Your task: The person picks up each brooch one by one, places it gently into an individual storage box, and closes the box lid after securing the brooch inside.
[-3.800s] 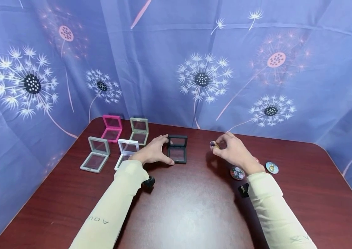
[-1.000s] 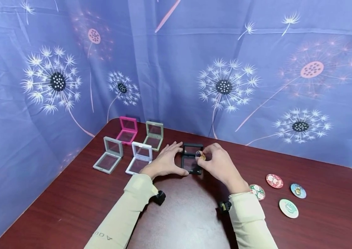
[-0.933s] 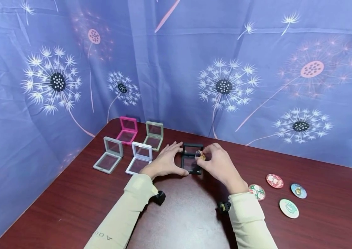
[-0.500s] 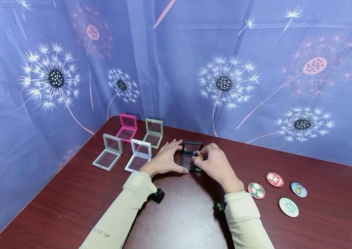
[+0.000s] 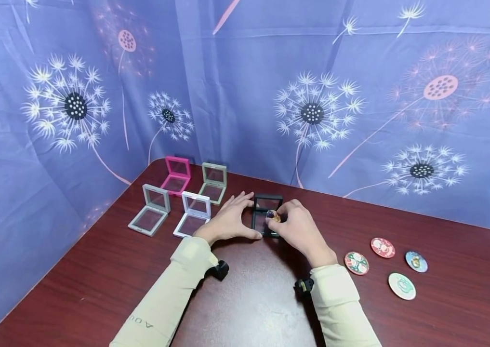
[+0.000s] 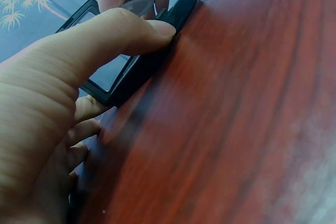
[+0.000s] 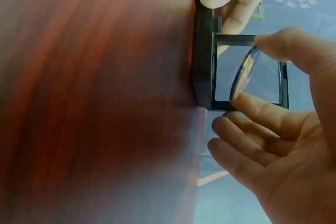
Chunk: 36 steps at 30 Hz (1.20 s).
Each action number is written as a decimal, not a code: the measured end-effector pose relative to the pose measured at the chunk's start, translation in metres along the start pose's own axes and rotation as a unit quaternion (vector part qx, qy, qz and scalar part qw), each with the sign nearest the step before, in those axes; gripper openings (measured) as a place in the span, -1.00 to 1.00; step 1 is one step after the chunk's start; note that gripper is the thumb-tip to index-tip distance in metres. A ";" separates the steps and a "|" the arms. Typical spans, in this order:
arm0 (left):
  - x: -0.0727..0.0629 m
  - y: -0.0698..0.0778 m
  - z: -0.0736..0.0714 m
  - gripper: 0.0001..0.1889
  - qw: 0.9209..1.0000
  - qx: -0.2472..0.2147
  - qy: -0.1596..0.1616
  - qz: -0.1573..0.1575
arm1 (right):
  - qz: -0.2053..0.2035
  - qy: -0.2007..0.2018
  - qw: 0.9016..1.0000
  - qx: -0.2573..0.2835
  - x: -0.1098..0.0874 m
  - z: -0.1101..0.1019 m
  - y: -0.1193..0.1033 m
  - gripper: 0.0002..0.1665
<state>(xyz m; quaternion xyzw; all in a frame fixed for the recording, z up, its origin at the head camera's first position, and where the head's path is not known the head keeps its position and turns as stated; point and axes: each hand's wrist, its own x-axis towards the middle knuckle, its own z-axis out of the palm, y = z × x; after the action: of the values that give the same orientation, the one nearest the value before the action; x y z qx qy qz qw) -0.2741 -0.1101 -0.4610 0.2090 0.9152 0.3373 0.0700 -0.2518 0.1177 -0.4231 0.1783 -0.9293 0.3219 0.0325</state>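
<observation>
A black display frame (image 5: pixel 266 202) stands unfolded on the table, lid raised at the back. My left hand (image 5: pixel 230 219) grips it from the left, thumb on the front edge, fingers behind; in the left wrist view the thumb (image 6: pixel 121 32) presses the black rim. My right hand (image 5: pixel 301 229) pinches a round, colourful badge (image 5: pixel 273 216) over the frame's lower half. The right wrist view shows the badge (image 7: pixel 244 74) tilted on edge between thumb and index finger, the other fingers spread below. Its back looks grey in the left wrist view.
Unfolded frames stand to the left: pink (image 5: pixel 176 176), green (image 5: pixel 213 183), grey (image 5: pixel 150 209) and white (image 5: pixel 193 214). Badges lie at right: red (image 5: pixel 382 247), green-and-red (image 5: pixel 356 263), blue (image 5: pixel 416 261) and pale green (image 5: pixel 402 286). A blue dandelion-print cloth (image 5: pixel 236 96) hangs behind the table.
Since the oldest frame, my right hand has carried the badge leftward over the black frame. Over the last second it has shifted slightly further in. My left hand stays on the frame.
</observation>
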 end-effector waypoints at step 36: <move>0.001 0.002 -0.003 -0.04 1.000 0.003 0.003 0.003 | 0.054 -0.006 0.996 -0.064 0.004 0.014 -0.028 -0.65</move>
<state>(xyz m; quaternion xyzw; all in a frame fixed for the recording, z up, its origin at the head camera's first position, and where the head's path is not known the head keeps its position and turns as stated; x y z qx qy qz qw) -0.2750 -0.1103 -0.4578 0.2108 0.9159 0.3353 0.0653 -0.2451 0.0877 -0.4170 0.1275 -0.9565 0.2618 0.0205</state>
